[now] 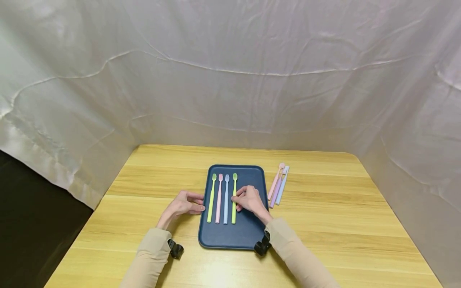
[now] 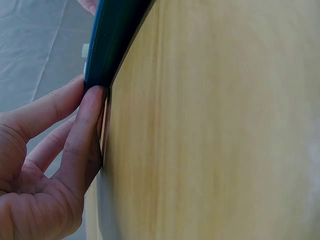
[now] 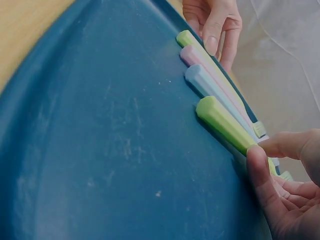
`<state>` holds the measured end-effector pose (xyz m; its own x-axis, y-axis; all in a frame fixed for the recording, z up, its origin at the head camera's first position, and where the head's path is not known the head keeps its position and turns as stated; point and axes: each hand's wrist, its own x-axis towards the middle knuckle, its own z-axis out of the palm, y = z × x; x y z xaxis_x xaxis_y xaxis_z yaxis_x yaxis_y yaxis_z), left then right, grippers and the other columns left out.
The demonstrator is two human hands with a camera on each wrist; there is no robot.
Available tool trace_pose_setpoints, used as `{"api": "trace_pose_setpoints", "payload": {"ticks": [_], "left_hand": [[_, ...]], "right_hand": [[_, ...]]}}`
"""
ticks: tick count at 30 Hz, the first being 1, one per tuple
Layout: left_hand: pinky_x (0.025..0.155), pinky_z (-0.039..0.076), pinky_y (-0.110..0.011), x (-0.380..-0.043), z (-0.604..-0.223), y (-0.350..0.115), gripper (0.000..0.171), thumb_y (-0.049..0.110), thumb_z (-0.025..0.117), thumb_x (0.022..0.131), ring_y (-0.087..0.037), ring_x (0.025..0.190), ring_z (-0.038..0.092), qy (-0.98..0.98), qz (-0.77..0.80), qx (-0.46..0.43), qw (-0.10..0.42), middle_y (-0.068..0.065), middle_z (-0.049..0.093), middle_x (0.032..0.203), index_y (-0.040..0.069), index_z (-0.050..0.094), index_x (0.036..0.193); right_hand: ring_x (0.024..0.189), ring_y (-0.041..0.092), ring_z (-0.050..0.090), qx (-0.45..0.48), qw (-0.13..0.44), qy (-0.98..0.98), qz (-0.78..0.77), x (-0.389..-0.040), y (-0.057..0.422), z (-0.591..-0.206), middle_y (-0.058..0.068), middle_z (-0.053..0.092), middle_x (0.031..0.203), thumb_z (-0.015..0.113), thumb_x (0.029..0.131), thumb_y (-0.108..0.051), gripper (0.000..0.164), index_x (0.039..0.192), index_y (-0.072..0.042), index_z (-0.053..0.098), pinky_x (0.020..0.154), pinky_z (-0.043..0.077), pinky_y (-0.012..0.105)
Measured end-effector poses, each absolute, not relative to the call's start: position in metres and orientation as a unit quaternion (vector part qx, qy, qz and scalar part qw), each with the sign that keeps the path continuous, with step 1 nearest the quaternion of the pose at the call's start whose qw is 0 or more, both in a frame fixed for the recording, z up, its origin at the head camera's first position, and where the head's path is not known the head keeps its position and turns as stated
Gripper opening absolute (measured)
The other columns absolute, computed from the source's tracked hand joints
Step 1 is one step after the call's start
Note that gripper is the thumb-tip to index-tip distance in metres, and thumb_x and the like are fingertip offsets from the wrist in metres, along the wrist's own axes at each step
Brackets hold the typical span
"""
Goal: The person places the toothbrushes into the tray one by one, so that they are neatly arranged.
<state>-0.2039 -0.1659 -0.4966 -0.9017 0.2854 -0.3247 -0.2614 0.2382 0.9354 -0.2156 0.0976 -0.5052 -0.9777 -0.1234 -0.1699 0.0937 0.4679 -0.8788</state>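
A dark blue tray (image 1: 234,238) lies on the table, with toothbrushes side by side in its left and middle part, heads toward the far side. From the left they are a yellow-green toothbrush (image 1: 210,208), a pink toothbrush (image 1: 218,206), a light blue toothbrush (image 1: 226,206) and a green toothbrush (image 1: 233,218). My right hand (image 1: 250,200) pinches the green toothbrush (image 3: 225,120) midway along its handle, between thumb and finger. At the tray's left side, my left hand (image 1: 185,203) grips the rim (image 2: 102,50) between thumb and fingers.
Just right of the tray, a second pink toothbrush (image 1: 273,186), a purple toothbrush (image 1: 276,194) and another light blue toothbrush (image 1: 282,188) lie close together on the wooden table (image 1: 342,224). Pale curtains (image 1: 252,100) hang behind the table and at its sides.
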Motion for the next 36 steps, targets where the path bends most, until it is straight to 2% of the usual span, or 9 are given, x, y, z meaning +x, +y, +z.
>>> {"api": "trace_pose_setpoints", "payload": {"ticks": [13,21,36], "left_hand": [[0.082,0.067,-0.036,-0.2037,-0.4966,-0.1662,0.057,-0.008,0.075,0.081,-0.016,0.079,0.072,0.754,0.617,0.009,0.223,-0.026,0.068,0.107,-0.018,0.053,0.133],[0.082,0.067,-0.034,-0.204,-0.4966,-0.1664,0.057,-0.008,0.075,0.082,-0.014,0.078,0.071,0.755,0.617,0.004,0.223,-0.022,0.069,0.104,-0.017,0.053,0.133],[0.081,0.067,-0.034,-0.2045,-0.4994,-0.1663,0.055,-0.01,0.074,0.081,-0.014,0.077,0.071,0.75,0.623,0.007,0.22,-0.017,0.069,0.099,-0.018,0.054,0.132]], "right_hand": [[0.048,0.011,0.065,-0.011,0.094,0.859,-0.504,-0.2152,0.0957,-0.505,0.007,0.073,0.069,0.078,0.087,-0.012,0.024,0.103,0.002,0.066,0.052,0.063,0.028],[0.049,0.012,0.066,-0.019,0.087,0.852,-0.515,-0.2142,0.0992,-0.5065,0.008,0.072,0.07,0.077,0.088,-0.016,0.025,0.104,0.001,0.067,0.052,0.063,0.029],[0.052,0.012,0.067,-0.043,0.103,0.839,-0.533,-0.2115,0.1023,-0.5074,0.011,0.073,0.073,0.075,0.09,-0.012,0.024,0.106,0.003,0.067,0.053,0.064,0.03]]}}
